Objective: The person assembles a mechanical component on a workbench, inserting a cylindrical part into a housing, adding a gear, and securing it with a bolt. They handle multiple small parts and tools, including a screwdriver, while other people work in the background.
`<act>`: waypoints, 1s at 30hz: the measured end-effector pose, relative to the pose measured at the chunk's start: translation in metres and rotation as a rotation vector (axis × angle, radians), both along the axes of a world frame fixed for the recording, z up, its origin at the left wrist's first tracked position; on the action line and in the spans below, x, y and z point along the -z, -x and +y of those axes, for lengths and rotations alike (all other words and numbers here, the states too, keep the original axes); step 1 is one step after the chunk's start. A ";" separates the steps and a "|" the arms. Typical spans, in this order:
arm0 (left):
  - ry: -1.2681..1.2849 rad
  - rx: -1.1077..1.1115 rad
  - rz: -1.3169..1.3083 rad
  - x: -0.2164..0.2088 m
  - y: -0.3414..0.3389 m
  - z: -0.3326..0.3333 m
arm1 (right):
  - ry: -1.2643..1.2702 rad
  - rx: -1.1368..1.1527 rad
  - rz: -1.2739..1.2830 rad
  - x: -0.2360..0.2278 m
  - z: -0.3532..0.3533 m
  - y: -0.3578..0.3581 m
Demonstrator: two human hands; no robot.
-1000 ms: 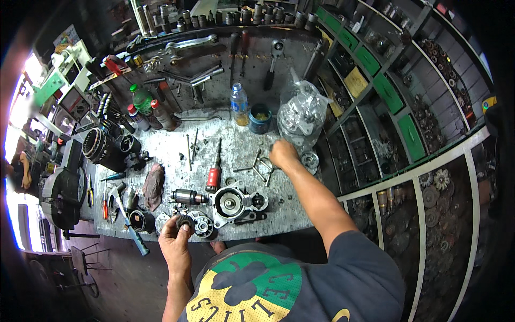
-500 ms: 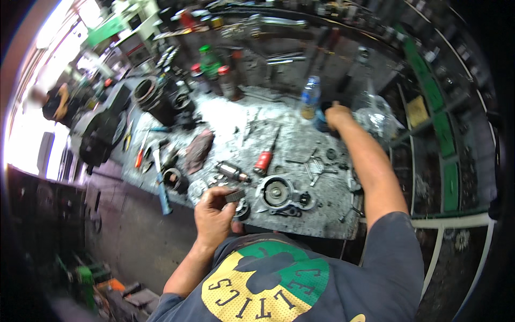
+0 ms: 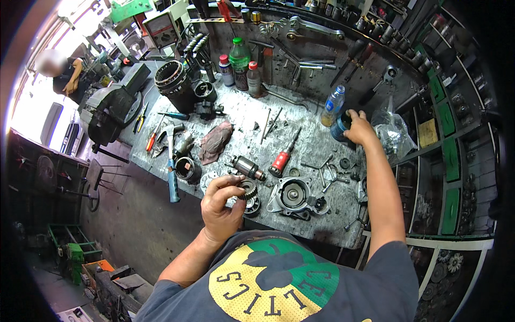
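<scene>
My left hand (image 3: 220,206) pinches a toothed metal gear (image 3: 248,189) between thumb and fingers, above the near edge of the bench. My right hand (image 3: 360,129) reaches to the far right with its fingers closed on the rim of a blue can (image 3: 338,130). A clear plastic bottle (image 3: 332,106) with yellowish liquid stands beside that can. Below the gear lies a round metal part (image 3: 251,207), partly covered. To its right is an open cast metal housing (image 3: 293,194); behind it lie a motor armature (image 3: 247,167) and a red-handled screwdriver (image 3: 281,161).
A rag (image 3: 216,142), a blue-handled hammer (image 3: 173,172) and a dark cylindrical casing (image 3: 173,86) occupy the bench's left side. A bench vise (image 3: 110,110) stands at the left end. Shelves with green fronts (image 3: 450,155) rise at the right. Another person (image 3: 67,78) is at far left.
The view has shifted, so the bench contents appear farther right. My left hand has turned the gear so its round face shows more. My right hand remains at the blue can.
</scene>
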State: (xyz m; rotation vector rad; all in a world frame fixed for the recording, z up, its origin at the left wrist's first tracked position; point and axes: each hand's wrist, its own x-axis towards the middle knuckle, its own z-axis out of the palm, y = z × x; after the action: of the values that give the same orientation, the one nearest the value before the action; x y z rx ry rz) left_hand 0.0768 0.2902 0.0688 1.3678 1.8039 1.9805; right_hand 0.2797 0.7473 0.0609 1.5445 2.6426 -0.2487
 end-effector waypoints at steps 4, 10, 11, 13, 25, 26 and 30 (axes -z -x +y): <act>-0.131 -0.012 0.409 0.000 0.007 0.002 | 0.063 -0.031 0.634 -0.034 -0.068 -0.034; -0.110 0.020 0.379 -0.016 0.004 0.011 | 0.212 -0.046 0.692 -0.049 -0.154 -0.063; -0.073 0.087 0.186 -0.017 0.001 0.013 | 0.306 -0.043 0.769 -0.049 -0.166 -0.063; 0.109 0.159 -0.595 -0.018 -0.006 0.015 | 0.508 0.003 0.920 -0.050 -0.190 -0.058; 0.116 0.216 -1.063 -0.025 -0.022 0.001 | 0.694 -0.560 0.852 -0.092 -0.291 -0.005; 0.134 0.208 -1.082 -0.025 -0.022 0.000 | 0.682 -0.564 0.834 -0.092 -0.293 -0.001; 0.141 0.219 -1.160 -0.021 -0.021 -0.009 | 0.708 -0.527 0.833 -0.090 -0.299 0.002</act>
State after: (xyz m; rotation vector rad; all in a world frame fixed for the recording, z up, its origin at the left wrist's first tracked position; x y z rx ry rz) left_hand 0.0974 0.2810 0.0897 0.1808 1.1122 1.8192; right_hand 0.2781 0.4485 0.1506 0.5335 2.7872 -1.8422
